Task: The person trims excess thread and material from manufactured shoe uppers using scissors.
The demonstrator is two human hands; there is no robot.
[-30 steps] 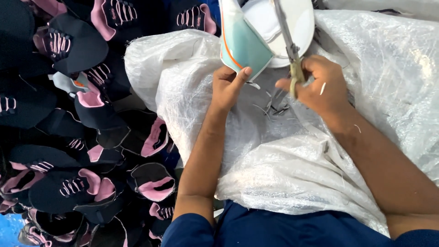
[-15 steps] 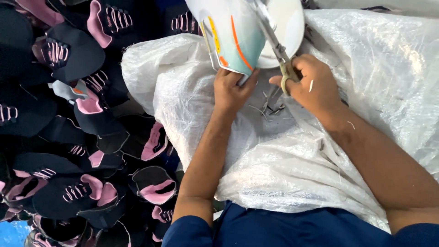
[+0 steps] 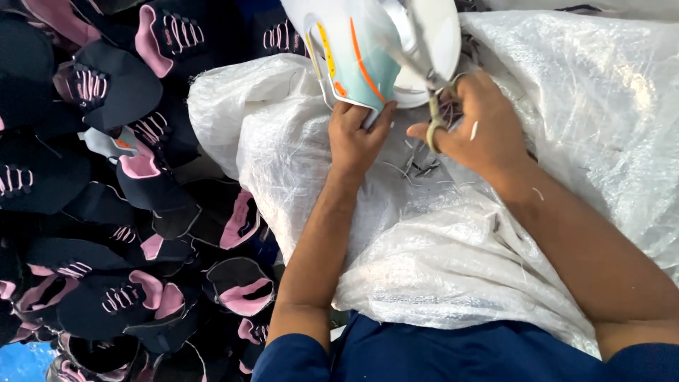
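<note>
The left hand (image 3: pixel 357 138) pinches a white and mint shoe upper (image 3: pixel 353 60) at the far edge of the white sack (image 3: pixel 453 262). The right hand (image 3: pixel 477 131) has its grip closed on scissors (image 3: pixel 433 106). Cut threads (image 3: pixel 414 166) already litter the sack, so trimming looks under way, while many dark and pink uppers (image 3: pixel 127 212) lie heaped at left.

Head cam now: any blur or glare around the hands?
Head view: scissors in the right hand smear with motion blur; left hand and shoe upper stay fairly sharp; the white woven sack glares bright at upper right; the dark pile of uppers sits underexposed at left.
</note>
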